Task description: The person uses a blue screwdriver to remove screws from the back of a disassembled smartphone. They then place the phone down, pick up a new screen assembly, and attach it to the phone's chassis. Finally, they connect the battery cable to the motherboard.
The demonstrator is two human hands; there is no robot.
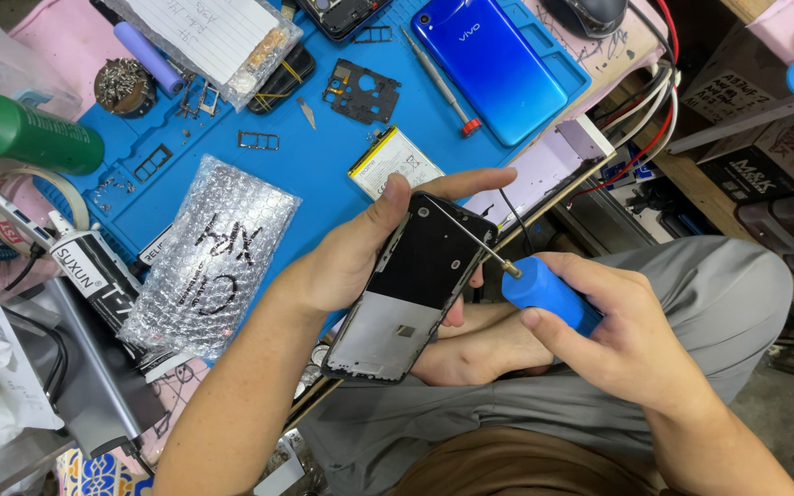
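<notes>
Gripping phone frame (pixel 411 289) in left hand (pixel 346 262), right hand (pixel 622 335) closed around blue screwdriver (pixel 544 289)

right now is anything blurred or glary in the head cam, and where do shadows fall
Head view: sharp on the left hand, the phone frame and the blue screwdriver in the right hand; soft glare on the blue back cover and bubble-wrap pouch; edges bow slightly; dark shadow under the bench at right.

Cluttered workbench (pixel 590 138) — blue mat (pixel 323 165), cardboard boxes (pixel 765 156)
</notes>
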